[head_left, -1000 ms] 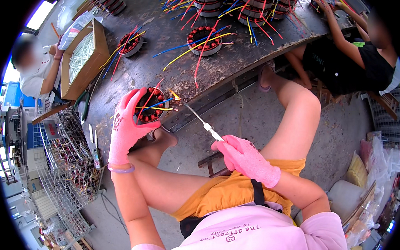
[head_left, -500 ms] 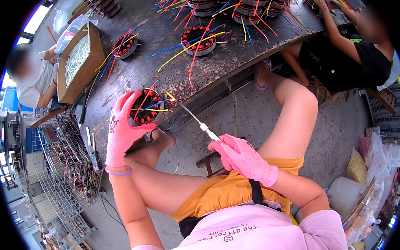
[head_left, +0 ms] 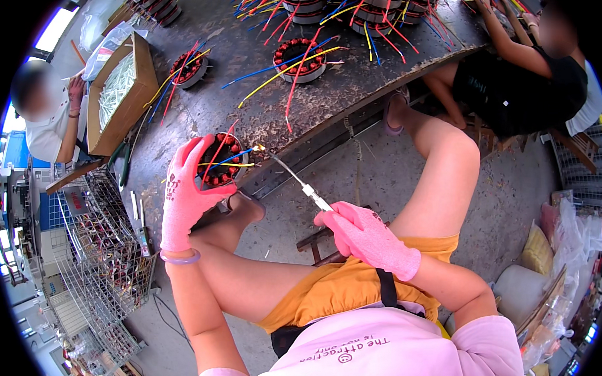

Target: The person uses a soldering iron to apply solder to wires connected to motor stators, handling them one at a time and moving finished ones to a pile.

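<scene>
My left hand (head_left: 187, 187), in a pink glove, is wrapped round the outer side of a motor stator (head_left: 216, 176) at the table's near edge. The stator has red-wound coils, with red, yellow and blue wires sticking out. In my pink-gloved right hand (head_left: 365, 238) is a slim white long-nosed lighter (head_left: 309, 191). Its thin metal nose points up and left at the end of the blue wire (head_left: 239, 155). A small bright orange flame (head_left: 259, 148) glows at that wire end, just beyond the lighter's tip.
Two more stators (head_left: 300, 61) (head_left: 189, 69) lie farther back on the dark worn table (head_left: 251, 100), with stacked stators (head_left: 373, 18) behind. A cardboard box (head_left: 128, 96) of white sleeves and pliers (head_left: 121, 162) are at the left. Co-workers sit at left and right; wire baskets (head_left: 100, 240) stand lower left.
The glow at the blue wire's end has become a brighter, more compact orange spot. My hands have barely moved. The co-worker on the left has raised a hand; the one on the right has shifted.
</scene>
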